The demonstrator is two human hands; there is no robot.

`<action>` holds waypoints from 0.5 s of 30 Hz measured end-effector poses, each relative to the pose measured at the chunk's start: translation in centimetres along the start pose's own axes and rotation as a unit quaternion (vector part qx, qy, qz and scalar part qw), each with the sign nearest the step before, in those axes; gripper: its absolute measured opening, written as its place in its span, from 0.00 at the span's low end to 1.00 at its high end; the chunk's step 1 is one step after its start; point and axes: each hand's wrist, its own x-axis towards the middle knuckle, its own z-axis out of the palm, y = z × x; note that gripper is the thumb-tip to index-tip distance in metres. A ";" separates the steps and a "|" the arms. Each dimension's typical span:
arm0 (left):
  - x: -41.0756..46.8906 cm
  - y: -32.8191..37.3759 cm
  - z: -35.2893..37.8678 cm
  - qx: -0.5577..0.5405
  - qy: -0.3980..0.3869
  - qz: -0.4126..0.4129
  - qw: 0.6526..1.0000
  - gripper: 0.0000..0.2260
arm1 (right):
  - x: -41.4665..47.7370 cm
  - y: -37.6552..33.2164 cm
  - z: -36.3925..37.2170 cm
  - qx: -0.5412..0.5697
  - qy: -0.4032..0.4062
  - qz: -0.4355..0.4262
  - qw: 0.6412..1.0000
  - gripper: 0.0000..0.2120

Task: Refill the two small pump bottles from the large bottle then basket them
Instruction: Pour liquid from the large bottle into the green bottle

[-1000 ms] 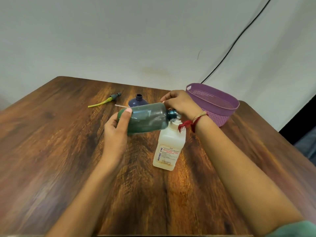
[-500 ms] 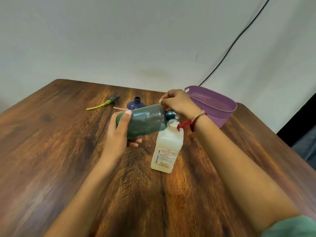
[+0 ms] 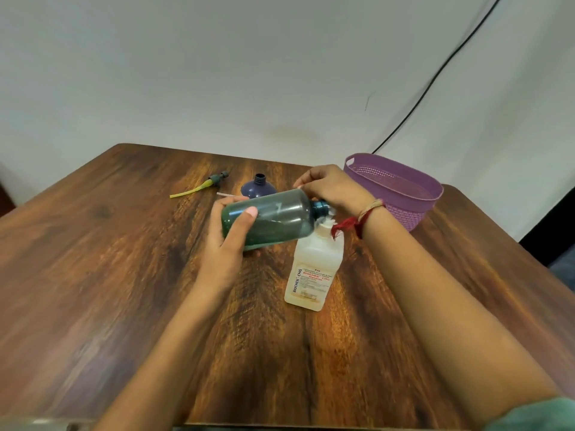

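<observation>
My left hand [image 3: 228, 244] grips the base end of the large dark-green bottle [image 3: 273, 219], which lies almost level above the table. Its open neck points right, just over the mouth of the small white labelled bottle [image 3: 314, 272], which stands upright at the table's middle. My right hand [image 3: 329, 188] curls over the green bottle's shoulder and neck from behind; its wrist hides part of the white bottle's top. A small purple bottle [image 3: 258, 188] with an open neck stands behind the green one, mostly hidden. The purple basket [image 3: 401, 181] stands at the back right.
A pump head with a yellow tube [image 3: 202, 186] lies at the back left of the wooden table [image 3: 109, 275]. A thin white tube [image 3: 224, 195] pokes out behind the green bottle. A black cable [image 3: 435, 73] runs down the wall behind the basket.
Almost nothing: the green bottle stays tipped over the white bottle's mouth, and both hands keep their hold. The view has shifted slightly.
</observation>
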 end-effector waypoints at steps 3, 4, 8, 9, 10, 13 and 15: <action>-0.2 -0.1 -0.1 -0.005 -0.007 0.004 1.000 0.28 | -0.1 0.3 0.2 0.015 -0.004 0.004 1.000 0.09; -0.2 -0.2 -0.2 -0.008 -0.008 0.006 1.000 0.28 | -0.1 0.3 0.2 0.011 0.000 0.001 1.000 0.08; 0.1 -0.5 -0.9 -0.019 -0.023 0.002 1.000 0.25 | 0.5 -0.2 0.0 -0.012 0.019 -0.017 1.000 0.07; 0.1 -0.7 -1.0 -0.015 -0.029 0.000 0.999 0.25 | 0.6 0.0 0.1 -0.008 0.027 -0.015 1.000 0.08; 0.1 -0.9 -1.1 -0.013 -0.033 -0.002 0.999 0.25 | 0.6 0.3 0.2 0.004 0.035 -0.009 0.999 0.09; 0.0 -1.3 -1.1 -0.026 -0.036 -0.007 0.999 0.23 | 0.5 1.0 0.6 0.019 0.052 0.004 0.998 0.12; 0.0 -1.3 -0.9 -0.031 -0.034 -0.008 0.999 0.23 | 0.4 0.8 0.4 -0.014 0.067 -0.011 0.998 0.11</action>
